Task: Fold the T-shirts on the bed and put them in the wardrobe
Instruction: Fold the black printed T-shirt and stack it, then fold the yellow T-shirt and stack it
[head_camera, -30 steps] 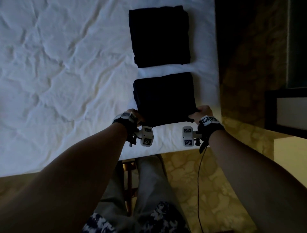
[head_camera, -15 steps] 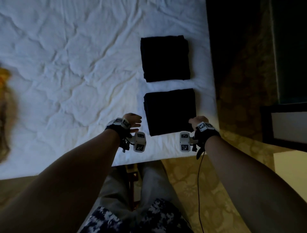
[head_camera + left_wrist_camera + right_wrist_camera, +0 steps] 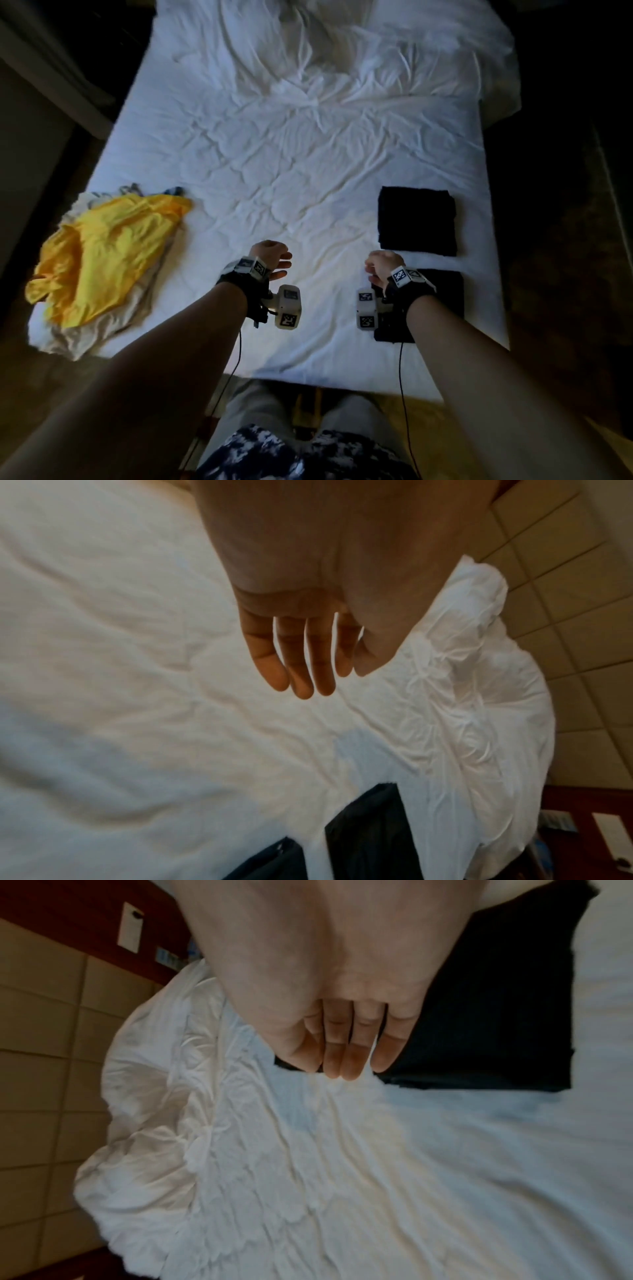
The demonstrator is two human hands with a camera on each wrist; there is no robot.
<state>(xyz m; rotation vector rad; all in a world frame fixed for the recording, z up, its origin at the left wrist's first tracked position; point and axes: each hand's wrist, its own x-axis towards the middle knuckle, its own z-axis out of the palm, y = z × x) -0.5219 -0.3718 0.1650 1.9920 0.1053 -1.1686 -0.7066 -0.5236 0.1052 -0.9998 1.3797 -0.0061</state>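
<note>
Two folded black T-shirts lie on the white bed point(image 3: 274, 164) at its right side: the far one point(image 3: 417, 221) point(image 3: 496, 993) and the near one point(image 3: 445, 291), partly hidden by my right wrist. A heap of unfolded shirts with a yellow T-shirt point(image 3: 106, 250) on top sits at the bed's left corner. My left hand point(image 3: 274, 257) point(image 3: 308, 653) hovers over bare sheet with relaxed fingers and holds nothing. My right hand point(image 3: 378, 265) point(image 3: 346, 1042) hangs empty just left of the black shirts, fingers straight in the right wrist view.
Rumpled white bedding point(image 3: 308, 51) is bunched at the head of the bed. Dark floor and furniture flank the bed on both sides. My legs point(image 3: 308, 428) stand at the bed's foot edge. A tiled wall point(image 3: 565, 615) shows behind the bedding.
Both hands let go of the near folded black shirt and lifted away leftward. The head view swung left and up, bringing the yellow heap into view.
</note>
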